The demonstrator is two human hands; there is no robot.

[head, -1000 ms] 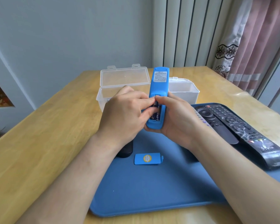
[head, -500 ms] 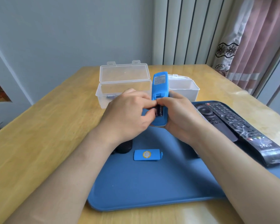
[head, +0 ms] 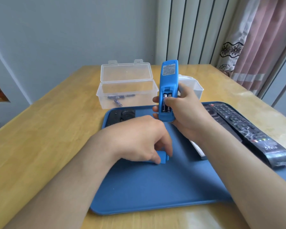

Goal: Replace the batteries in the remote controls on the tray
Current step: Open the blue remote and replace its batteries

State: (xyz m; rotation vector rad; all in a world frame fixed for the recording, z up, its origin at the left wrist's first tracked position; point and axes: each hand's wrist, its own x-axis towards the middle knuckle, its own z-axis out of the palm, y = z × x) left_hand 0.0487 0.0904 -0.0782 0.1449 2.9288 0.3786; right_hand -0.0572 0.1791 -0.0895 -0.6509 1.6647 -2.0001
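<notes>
My right hand holds the blue remote upright above the blue tray, its back facing me. The battery bay is uncovered and two batteries sit inside, with my thumb resting on them. My left hand is down on the tray, its fingers closed around the blue battery cover. Most of the cover is hidden under the fingers.
A clear lidded box with several loose batteries stands behind the tray, beside a white box. A black remote lies at the tray's far left. Two long black remotes and a white one lie at the right.
My left hand has left the blue remote and come down onto the battery cover on the tray. My right hand alone now holds the remote, with the batteries seated.
</notes>
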